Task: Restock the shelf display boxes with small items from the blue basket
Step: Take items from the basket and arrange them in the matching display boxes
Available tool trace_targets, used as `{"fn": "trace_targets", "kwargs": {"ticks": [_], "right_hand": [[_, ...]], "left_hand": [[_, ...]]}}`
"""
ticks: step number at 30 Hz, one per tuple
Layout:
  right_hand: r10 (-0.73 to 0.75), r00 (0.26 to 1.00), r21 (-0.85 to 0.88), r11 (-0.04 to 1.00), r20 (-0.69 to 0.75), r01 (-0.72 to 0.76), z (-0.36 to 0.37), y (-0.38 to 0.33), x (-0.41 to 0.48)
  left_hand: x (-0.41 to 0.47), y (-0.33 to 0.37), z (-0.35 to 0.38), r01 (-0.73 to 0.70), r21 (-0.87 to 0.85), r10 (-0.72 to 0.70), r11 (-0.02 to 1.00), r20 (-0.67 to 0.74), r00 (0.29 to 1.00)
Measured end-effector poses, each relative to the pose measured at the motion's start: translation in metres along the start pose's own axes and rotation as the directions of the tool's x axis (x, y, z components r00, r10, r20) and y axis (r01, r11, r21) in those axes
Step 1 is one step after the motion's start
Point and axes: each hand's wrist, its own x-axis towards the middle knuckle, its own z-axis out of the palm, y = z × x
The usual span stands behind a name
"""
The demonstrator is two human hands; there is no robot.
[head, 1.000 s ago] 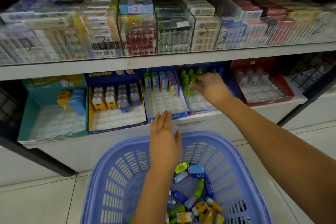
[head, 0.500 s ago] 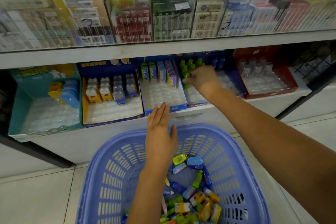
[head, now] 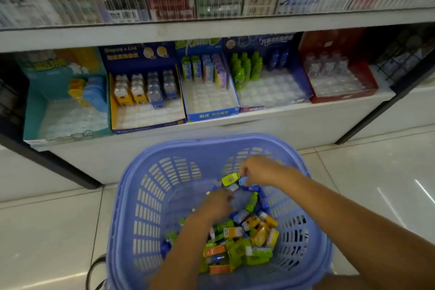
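Observation:
The blue basket [head: 150, 198] stands on the floor below the shelf, with a heap of small colourful items [head: 244, 240] in its near right part. Both my hands are down inside it. My right hand [head: 261, 170] has its fingers curled and pinches a small blue item [head: 243, 181] next to a yellow-green one [head: 230, 179]. My left hand [head: 217, 205] reaches down among the items with its fingertips hidden and blurred. On the shelf sit partly filled display boxes: teal [head: 35, 113], navy and yellow [head: 113, 110], blue [head: 211, 114], navy with green bottles [head: 303, 77], red [head: 367, 80].
Above the boxes runs a white shelf edge [head: 211, 30] with clear cases of packets behind glass. A black frame post [head: 54, 167] slants at the left and another [head: 376, 113] at the right. Pale floor tiles [head: 47, 231] surround the basket.
My right hand has left the green bottles on the shelf and dropped into the basket. My left hand has sunk from the basket's far rim down into the items. The view tilted down.

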Motion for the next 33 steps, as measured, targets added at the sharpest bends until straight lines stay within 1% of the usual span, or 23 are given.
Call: {"fn": "trace_targets", "kwargs": {"ticks": [1, 2, 3, 4, 5, 8, 9, 11, 13, 16, 18, 21, 23, 26, 29, 30, 31, 32, 33], "right_hand": [[0.014, 0.997, -0.038, 0.999, 0.074, -0.011, 0.021, 0.007, 0.006], [0.029, 0.993, -0.05, 0.998, 0.113, -0.023, 0.04, 0.014, 0.012], [0.056, 0.989, -0.038, 0.998, 0.14, -0.051, 0.054, 0.02, 0.015], [0.078, 0.985, -0.03, 0.997, 0.156, -0.074, 0.067, 0.025, 0.019], [0.088, 0.982, -0.049, 0.996, 0.166, -0.081, 0.078, 0.029, 0.022], [0.096, 0.978, -0.133, 0.989, 0.186, -0.072, 0.107, 0.037, 0.031], [0.11, 0.979, -0.166, 0.983, 0.172, -0.081, 0.113, 0.038, 0.035], [0.192, 0.973, -0.22, 0.962, 0.126, -0.161, 0.122, 0.04, 0.042], [0.279, 0.95, -0.273, 0.933, 0.14, -0.234, 0.126, 0.036, 0.05], [0.317, 0.933, -0.368, 0.899, 0.171, -0.238, 0.132, 0.031, 0.061], [0.356, 0.904, -0.395, 0.885, 0.237, -0.245, 0.13, 0.029, 0.066], [0.418, 0.858, -0.362, 0.881, 0.299, -0.303, 0.116, 0.029, 0.07], [0.456, 0.819, -0.35, 0.874, 0.348, -0.338, 0.105, 0.031, 0.066], [0.452, 0.821, -0.362, 0.873, 0.349, -0.327, 0.104, 0.038, 0.063], [0.502, 0.789, -0.379, 0.848, 0.355, -0.37, 0.111, 0.035, 0.067], [0.492, 0.8, -0.39, 0.85, 0.345, -0.355, 0.113, 0.032, 0.07], [0.474, 0.816, -0.396, 0.855, 0.332, -0.335, 0.115, 0.03, 0.073], [0.453, 0.83, -0.398, 0.862, 0.324, -0.315, 0.116, 0.028, 0.074], [0.43, 0.842, -0.404, 0.868, 0.324, -0.288, 0.116, 0.028, 0.075]], "left_hand": [[-0.002, -0.008, 0.014, 0.004, 0.081, -0.013, 0.997, 0.121, 0.993], [-0.004, -0.016, 0.025, 0.001, 0.138, -0.03, 0.99, 0.209, 0.977], [-0.005, -0.023, 0.033, 0.006, 0.171, -0.052, 0.985, 0.263, 0.963], [-0.004, -0.03, 0.037, 0.022, 0.188, -0.076, 0.982, 0.286, 0.955], [-0.002, -0.035, 0.039, 0.035, 0.198, -0.09, 0.98, 0.277, 0.957], [0.004, -0.05, 0.042, 0.059, 0.207, -0.099, 0.977, 0.191, 0.977], [0.006, -0.055, 0.044, 0.073, 0.194, -0.106, 0.978, 0.166, 0.98], [0.011, -0.062, 0.049, 0.106, 0.157, -0.123, 0.982, 0.104, 0.987], [0.018, -0.064, 0.049, 0.131, 0.132, -0.136, 0.983, 0.032, 0.99], [0.032, -0.063, 0.044, 0.101, 0.174, -0.086, 0.98, -0.089, 0.992], [0.042, -0.063, 0.045, 0.04, 0.202, -0.022, 0.979, -0.091, 0.996], [0.056, -0.063, 0.054, -0.051, 0.369, 0.071, 0.928, -0.039, 0.997], [0.06, -0.064, 0.062, -0.068, 0.466, 0.093, 0.882, -0.03, 0.995], [0.064, -0.062, 0.066, -0.053, 0.534, 0.09, 0.844, -0.044, 0.995], [0.065, -0.057, 0.059, 0.019, 0.513, 0.009, 0.858, -0.051, 0.999], [0.064, -0.056, 0.056, 0.059, 0.483, -0.041, 0.873, -0.048, 0.998], [0.062, -0.055, 0.052, 0.101, 0.43, -0.09, 0.897, -0.045, 0.995], [0.061, -0.055, 0.048, 0.148, 0.332, -0.141, 0.932, -0.043, 0.989], [0.06, -0.056, 0.044, 0.195, 0.195, -0.189, 0.961, -0.046, 0.981]]}}
